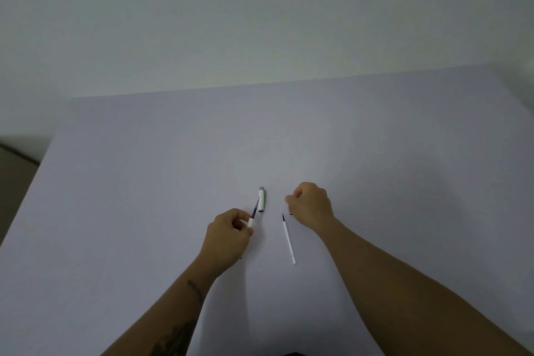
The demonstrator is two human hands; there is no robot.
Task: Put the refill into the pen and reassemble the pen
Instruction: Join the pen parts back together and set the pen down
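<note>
My left hand (228, 235) grips a white pen barrel (250, 222) near the middle of the table. A dark refill (255, 207) sticks out of the barrel's far end. Just beyond it, a white pen cap (261, 200) with a grey end lies on the table. A second thin white refill (289, 241) with a dark tip lies between my hands, pointing away from me. My right hand (312, 205) rests to the right with its fingers curled closed. A tiny dark piece (290, 213) shows at its lower edge; I cannot tell whether the hand holds it.
The work surface is a pale lilac table (375, 167) against a plain light wall. Its left edge runs diagonally, with dark floor (14, 165) beyond it.
</note>
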